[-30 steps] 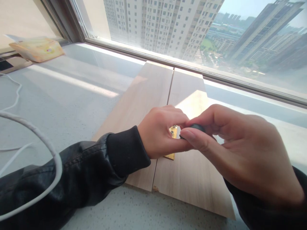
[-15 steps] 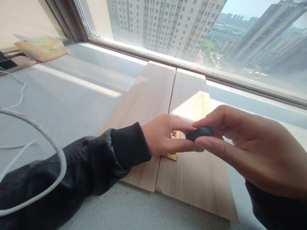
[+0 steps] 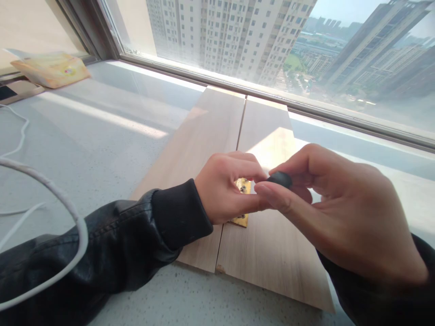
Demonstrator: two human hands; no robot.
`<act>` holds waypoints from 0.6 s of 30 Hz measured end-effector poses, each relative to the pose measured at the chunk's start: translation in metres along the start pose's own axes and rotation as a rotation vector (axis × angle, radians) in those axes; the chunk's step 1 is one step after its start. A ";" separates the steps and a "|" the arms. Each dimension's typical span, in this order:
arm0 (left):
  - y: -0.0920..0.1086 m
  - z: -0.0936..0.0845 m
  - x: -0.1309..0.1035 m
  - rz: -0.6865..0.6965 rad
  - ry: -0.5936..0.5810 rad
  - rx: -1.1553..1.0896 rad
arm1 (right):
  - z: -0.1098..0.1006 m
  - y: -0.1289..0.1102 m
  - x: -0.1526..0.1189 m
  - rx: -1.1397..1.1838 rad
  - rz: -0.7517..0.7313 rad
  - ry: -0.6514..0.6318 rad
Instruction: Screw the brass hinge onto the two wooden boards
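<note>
My right hand (image 3: 335,210) pinches a small black rounded handle (image 3: 280,179) between thumb and fingers, above the right wooden board. Whatever extends below the handle is hidden. Just to the left, my left hand (image 3: 231,185) is closed, its thumb and forefinger reaching to the handle's near end; my right thumb covers what lies between those fingertips. Beneath my left hand, a brass-coloured hinge (image 3: 242,221) with screws in it shows in part, lying by the seam of two pale wooden boards (image 3: 275,258).
A white cable (image 3: 73,208) loops across the left, in front of my sleeve. On the speckled sill (image 3: 142,290), a yellowish soft pack (image 3: 56,70) sits at the back left. Window glass and its frame (image 3: 360,133) border the far side.
My right hand has turned about the black handle and moved slightly left with it. My left fingers have curled more, and a little more of the hinge shows.
</note>
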State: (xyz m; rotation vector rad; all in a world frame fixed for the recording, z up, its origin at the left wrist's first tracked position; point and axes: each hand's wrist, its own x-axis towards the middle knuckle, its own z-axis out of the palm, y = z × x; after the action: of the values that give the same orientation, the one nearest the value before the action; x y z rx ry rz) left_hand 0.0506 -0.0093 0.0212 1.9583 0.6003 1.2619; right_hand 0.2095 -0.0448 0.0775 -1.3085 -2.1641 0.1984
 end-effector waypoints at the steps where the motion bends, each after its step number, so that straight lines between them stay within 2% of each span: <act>1: 0.000 0.000 0.000 -0.001 -0.017 -0.019 | -0.002 0.001 0.000 0.053 -0.001 -0.035; 5: -0.003 0.000 0.001 0.005 -0.149 -0.139 | -0.015 0.008 -0.002 0.237 -0.025 -0.221; 8: -0.006 -0.001 0.003 0.018 -0.248 -0.169 | -0.020 0.014 -0.003 0.290 -0.072 -0.286; 15: -0.009 -0.003 0.006 0.030 -0.402 -0.277 | -0.018 0.016 -0.009 0.233 -0.066 -0.282; 18: -0.008 -0.003 0.006 0.071 -0.384 -0.255 | -0.016 0.011 -0.009 0.159 -0.036 -0.227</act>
State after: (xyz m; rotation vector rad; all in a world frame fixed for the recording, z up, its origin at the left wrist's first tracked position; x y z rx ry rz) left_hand 0.0505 0.0014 0.0194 1.9457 0.1704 0.9148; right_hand 0.2296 -0.0498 0.0822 -1.2045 -2.3031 0.5157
